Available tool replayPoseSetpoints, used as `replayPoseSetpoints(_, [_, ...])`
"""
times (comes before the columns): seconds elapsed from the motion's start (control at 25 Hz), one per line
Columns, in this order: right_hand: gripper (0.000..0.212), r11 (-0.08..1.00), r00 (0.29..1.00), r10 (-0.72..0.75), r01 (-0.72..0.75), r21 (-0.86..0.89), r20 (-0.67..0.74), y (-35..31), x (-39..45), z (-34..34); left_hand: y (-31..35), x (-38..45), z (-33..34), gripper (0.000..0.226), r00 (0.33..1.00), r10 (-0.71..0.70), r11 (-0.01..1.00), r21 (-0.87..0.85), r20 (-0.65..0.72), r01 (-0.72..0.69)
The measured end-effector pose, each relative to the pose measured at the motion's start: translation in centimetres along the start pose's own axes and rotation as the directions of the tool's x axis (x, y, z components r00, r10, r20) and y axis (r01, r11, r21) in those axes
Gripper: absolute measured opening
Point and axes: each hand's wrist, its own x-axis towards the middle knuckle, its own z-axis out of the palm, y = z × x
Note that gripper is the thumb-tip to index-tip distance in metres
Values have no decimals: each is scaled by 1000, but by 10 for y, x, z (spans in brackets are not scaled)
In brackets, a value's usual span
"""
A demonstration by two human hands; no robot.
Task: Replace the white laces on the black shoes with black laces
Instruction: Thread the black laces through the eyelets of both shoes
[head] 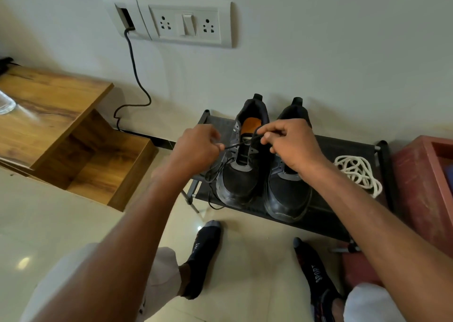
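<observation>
White laces (358, 174) off, heaped on rack (343, 147). Both hands, left (196, 147) and right (291, 143), pinching black lace (239, 145) ends atop left shoe (241, 172). Right shoe (286, 194) lacing unclear.

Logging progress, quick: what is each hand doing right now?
Left hand: fingers pinch one end of the black lace over the left shoe.
Right hand: fingers pinch the other end of it.

Two shoes (262, 174) stand side by side on a rack (343, 150), laces (358, 173) right of them, shelf (56, 130) apparently lying far left.
</observation>
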Motion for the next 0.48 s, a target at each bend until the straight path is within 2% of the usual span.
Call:
replayPoseSetpoints(0.08, [19,996,994,-53,45,82,95,-5,-1,6,14,1,13,36,997,76,993,-94,8,-75])
replayPoseSetpoints(0.12, [14,990,992,-90,79,117,93,-9,-2,8,22,4,18,29,994,108,972,-212,29,-99])
replayPoseSetpoints(0.2, [7,988,990,-134,137,77,-38,-10,3,8,33,13,20,12,990,123,931,-354,71,-90])
replayPoseSetpoints(0.32, [14,995,988,-93,97,22,-121,0,9,6,31,24,13,17,991,89,967,-247,103,-61])
replayPoseSetpoints(0.4, [19,996,997,-52,56,69,-51,4,7,11,28,26,10,13,989,99,984,-158,106,-82])
replayPoseSetpoints(0.48, [13,994,998,-70,69,85,2,4,4,16,29,27,10,8,985,113,975,-204,131,-85])
